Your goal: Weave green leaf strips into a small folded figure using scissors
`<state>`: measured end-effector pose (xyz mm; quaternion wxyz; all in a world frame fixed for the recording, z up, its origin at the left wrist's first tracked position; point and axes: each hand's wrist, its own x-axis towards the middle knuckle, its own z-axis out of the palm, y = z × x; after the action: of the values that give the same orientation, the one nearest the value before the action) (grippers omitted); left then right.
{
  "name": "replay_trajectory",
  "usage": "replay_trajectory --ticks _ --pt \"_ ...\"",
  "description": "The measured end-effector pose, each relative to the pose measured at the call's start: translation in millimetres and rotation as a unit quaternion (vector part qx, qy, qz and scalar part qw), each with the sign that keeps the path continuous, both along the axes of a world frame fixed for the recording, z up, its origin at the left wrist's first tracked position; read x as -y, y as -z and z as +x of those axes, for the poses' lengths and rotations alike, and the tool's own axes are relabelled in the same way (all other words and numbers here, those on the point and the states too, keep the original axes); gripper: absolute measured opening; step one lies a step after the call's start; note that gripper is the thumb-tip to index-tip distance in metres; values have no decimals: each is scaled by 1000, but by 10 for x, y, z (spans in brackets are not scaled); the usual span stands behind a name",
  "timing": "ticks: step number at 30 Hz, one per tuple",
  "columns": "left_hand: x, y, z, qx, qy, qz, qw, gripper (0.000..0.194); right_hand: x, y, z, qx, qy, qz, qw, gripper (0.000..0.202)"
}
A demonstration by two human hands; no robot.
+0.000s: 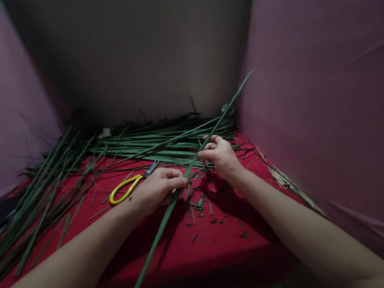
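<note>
A long green leaf [159, 233] runs slantwise from the bottom edge up to a thin tip at the upper right. My left hand [165, 184] pinches it near the middle between thumb and fingers. Farther up the same leaf, my right hand [220, 155] also grips it, thumb against the fingers. Yellow-handled scissors [125, 190] lie just left of my left hand, their blades pointing away to the right. Small cut bits of leaf [198, 204] are scattered beneath and between my hands.
Long green leaves [145, 143] are piled along the back of the red cloth [240, 255]. More narrow leaves [46, 195] spread down the left side, near a dark object [0, 217]. Pale thin sticks [291, 185] lie along the right edge. Pinkish walls [328, 106] stand at both sides.
</note>
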<state>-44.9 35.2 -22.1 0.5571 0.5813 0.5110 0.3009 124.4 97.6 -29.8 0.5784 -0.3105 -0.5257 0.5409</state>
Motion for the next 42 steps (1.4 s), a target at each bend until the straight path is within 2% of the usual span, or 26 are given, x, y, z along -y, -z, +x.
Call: replay_trajectory --ticks 4,10,17,23,31,42 --pt "-10 33 3 3 -34 39 999 31 62 30 -99 -12 -61 -38 997 49" --pt "-5 33 -44 0 6 2 1000 28 -97 -29 81 -27 20 -20 999 47" --pt "-56 57 -1 8 -21 18 1000 28 -90 -5 35 1 7 14 1000 47" --pt "-25 84 32 -19 -6 2 1000 28 -295 -45 237 0 95 13 995 50" --pt "-11 70 51 -29 13 -19 999 31 -445 -87 423 -30 149 29 988 48" --pt "-47 128 30 -61 30 -22 997 29 -597 -143 702 -45 199 -3 979 39"
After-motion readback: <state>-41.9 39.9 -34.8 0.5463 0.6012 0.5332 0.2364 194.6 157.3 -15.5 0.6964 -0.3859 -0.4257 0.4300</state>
